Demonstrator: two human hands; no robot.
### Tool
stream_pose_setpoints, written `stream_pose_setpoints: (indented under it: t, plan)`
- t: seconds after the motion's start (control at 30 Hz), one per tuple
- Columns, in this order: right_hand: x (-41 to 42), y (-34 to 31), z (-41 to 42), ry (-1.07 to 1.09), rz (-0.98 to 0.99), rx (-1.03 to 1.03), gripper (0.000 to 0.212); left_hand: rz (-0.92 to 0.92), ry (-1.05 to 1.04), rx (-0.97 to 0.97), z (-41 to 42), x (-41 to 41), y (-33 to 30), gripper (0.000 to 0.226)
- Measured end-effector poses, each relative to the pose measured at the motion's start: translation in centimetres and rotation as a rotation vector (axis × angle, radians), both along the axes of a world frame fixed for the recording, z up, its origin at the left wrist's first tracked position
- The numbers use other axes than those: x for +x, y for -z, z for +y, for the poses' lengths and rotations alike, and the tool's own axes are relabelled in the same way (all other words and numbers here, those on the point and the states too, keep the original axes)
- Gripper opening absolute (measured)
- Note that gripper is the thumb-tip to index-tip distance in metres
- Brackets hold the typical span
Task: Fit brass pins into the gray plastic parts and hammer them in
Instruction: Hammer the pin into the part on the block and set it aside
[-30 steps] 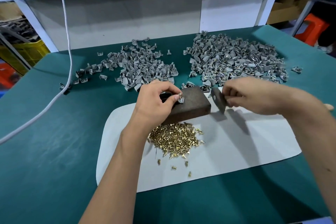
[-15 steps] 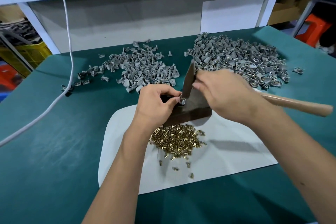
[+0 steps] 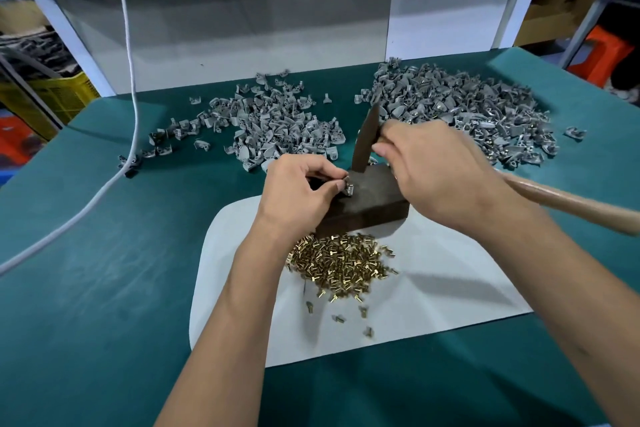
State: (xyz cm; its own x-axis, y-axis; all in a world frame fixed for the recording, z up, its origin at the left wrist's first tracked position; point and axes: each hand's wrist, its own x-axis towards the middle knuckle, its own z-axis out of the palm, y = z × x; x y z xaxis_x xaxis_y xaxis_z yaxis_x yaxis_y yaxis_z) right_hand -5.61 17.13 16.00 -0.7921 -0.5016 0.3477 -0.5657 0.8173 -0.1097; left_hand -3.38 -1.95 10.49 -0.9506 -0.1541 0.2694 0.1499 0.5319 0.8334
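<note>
My left hand (image 3: pixel 302 191) pinches a small gray plastic part (image 3: pixel 348 187) on top of a dark wooden block (image 3: pixel 369 207). My right hand (image 3: pixel 438 174) grips a hammer close to its dark metal head (image 3: pixel 366 139), which stands upright with its lower end just above the block, right beside the part. The wooden handle (image 3: pixel 568 205) runs out to the right. A heap of brass pins (image 3: pixel 341 262) lies in front of the block on a white mat (image 3: pixel 433 291). Whether a pin sits in the part I cannot see.
Two piles of gray plastic parts lie on the green table, one at the back left (image 3: pixel 270 125), a bigger one at the back right (image 3: pixel 467 111). A white cable (image 3: pixel 128 80) hangs down and trails across the left side. A few loose pins (image 3: pixel 341 318) lie on the mat.
The hammer came from the right of the block to stand over the part, where it stayed for the last half second. My left hand kept the part pinched on the block.
</note>
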Motion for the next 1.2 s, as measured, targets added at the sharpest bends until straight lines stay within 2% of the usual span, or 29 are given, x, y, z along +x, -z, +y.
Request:
stream_pose_setpoints:
  t: [0.13,0.27,0.37,0.43,0.53,0.7,0.9,1.07,1.2]
  plan:
    - [0.4,0.4,-0.4,0.0,-0.105,0.085,0.021,-0.005,0.008,0.006,0.0,0.2,-0.2,0.023]
    - [0.3,0.1,-0.1,-0.014,-0.007,-0.001,0.024,-0.005,0.006,-0.008,-0.1,0.0,-0.2,0.02]
    - [0.7,0.6,-0.4,-0.028,-0.09,0.074,0.023,-0.009,0.002,-0.013,0.1,0.2,-0.3,0.018]
    - [0.4,0.3,-0.2,-0.018,-0.061,0.082,0.022,-0.006,0.004,-0.015,0.0,0.3,-0.3,0.015]
    - [0.3,0.3,-0.1,-0.002,0.018,-0.015,0.021,0.006,0.007,-0.02,0.0,0.2,-0.4,0.015]
    - [0.1,0.9,-0.3,0.003,-0.096,0.076,0.022,0.009,0.008,-0.008,-0.1,0.3,-0.3,0.02]
    - [-0.3,0.9,0.9,0.02,-0.099,-0.19,0.018,0.01,0.05,0.016,-0.2,0.1,0.2,0.013]
    - [0.1,1.2,0.8,-0.032,-0.158,-0.134,0.017,-0.085,0.074,0.052,-1.4,-0.3,0.7,0.01]
    - [0.4,0.5,0.7,-0.057,-0.035,-0.223,0.022,-0.09,0.074,0.089,-1.2,-0.4,0.8,0.012]
